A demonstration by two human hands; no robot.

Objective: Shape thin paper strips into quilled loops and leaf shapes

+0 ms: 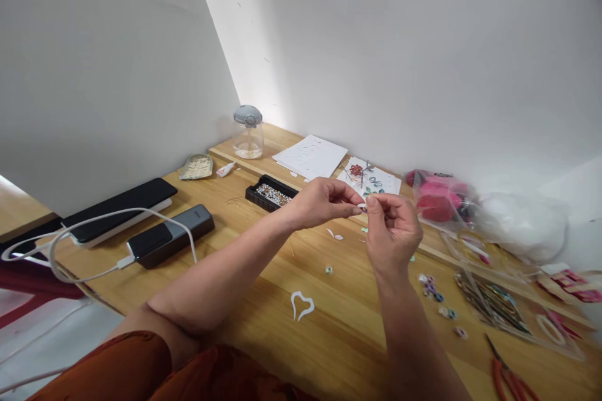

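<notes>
My left hand and my right hand meet above the wooden table. Between their fingertips is a small white piece, pinched from both sides; its full shape is hidden by the fingers. Below the hands lie small white paper cutouts and a small round bead-like piece. Nearer to me rests an open white heart-shaped cutout. A black tray of small beads stands just beyond my left forearm.
At the right lie red-handled pliers, small coloured spools and plastic bags. White papers and a clear jar stand at the back. A power bank with a white cable is at the left.
</notes>
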